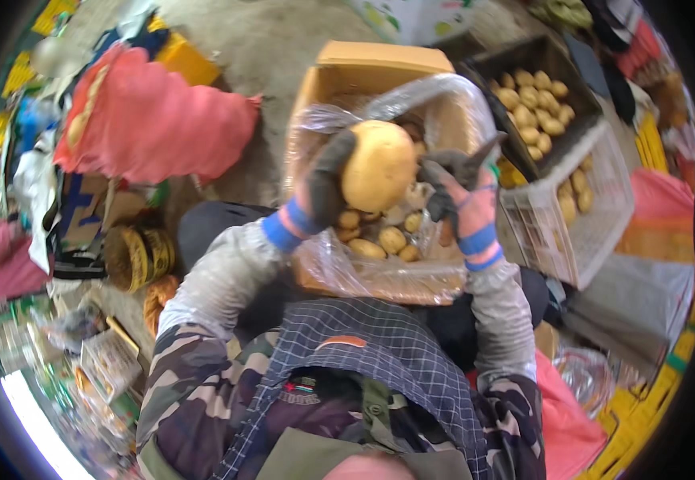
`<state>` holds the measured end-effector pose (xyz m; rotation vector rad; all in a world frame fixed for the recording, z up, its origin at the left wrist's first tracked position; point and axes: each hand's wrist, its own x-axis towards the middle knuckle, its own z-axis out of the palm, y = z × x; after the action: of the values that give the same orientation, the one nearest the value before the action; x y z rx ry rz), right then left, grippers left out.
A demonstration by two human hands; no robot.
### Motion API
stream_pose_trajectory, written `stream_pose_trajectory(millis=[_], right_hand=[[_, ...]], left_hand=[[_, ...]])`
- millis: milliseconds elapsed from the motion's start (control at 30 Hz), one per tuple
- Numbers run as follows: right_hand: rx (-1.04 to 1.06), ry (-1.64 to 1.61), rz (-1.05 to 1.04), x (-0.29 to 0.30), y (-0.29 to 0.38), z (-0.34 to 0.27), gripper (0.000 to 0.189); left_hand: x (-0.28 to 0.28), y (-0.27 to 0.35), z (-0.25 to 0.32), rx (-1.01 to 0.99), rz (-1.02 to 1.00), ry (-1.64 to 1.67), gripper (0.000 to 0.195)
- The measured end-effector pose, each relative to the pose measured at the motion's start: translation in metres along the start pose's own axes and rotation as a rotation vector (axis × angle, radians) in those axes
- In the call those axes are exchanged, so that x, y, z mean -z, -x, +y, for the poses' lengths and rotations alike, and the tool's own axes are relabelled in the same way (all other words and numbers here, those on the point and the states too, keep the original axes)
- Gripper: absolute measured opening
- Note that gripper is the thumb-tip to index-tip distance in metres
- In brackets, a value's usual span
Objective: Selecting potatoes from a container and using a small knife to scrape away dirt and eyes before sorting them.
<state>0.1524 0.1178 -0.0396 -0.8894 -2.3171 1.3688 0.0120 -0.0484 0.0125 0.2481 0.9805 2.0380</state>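
Note:
My left hand [327,183], in a dark-coated work glove with a pink and blue cuff, grips a large pale yellow potato [380,166] over a cardboard box [383,57]. Clear plastic film [377,279] lines this box, and several smaller potatoes [392,240] lie inside it. To the right of the large potato, my right hand [458,183] is above the box's right side in a matching glove. Its fingers are bent and one dark glove finger points outward. Blur hides whether anything is in that hand.
Right of the box, a black crate [563,66] full of small potatoes rests by a white plastic crate [602,240] with more potatoes. A pink mesh sack [161,120] stands on the left, near a roll of yellow tape [140,258]. A printed carton [419,21] is beyond the box.

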Motion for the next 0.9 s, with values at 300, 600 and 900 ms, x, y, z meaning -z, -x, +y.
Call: stream_pose_trajectory(millis=[300,600,900], right_hand=[[-0.131,-0.556,-0.197,0.015,0.017,-0.066,0.041],[-0.39,-1.342,-0.437,0.005,0.016,-0.019,0.058],[-0.481,-1.651,-0.484,0.008,0.018,-0.034,0.073]], left_hand=[[0.008,0.008,-0.001,-0.534,-0.093,-1.127,0.033],[-0.006,0.009,0.029,-0.031,-0.129,-0.556,0.028],[0.007,0.005,0.023,-0.013,0.027,-0.445,0.028]])
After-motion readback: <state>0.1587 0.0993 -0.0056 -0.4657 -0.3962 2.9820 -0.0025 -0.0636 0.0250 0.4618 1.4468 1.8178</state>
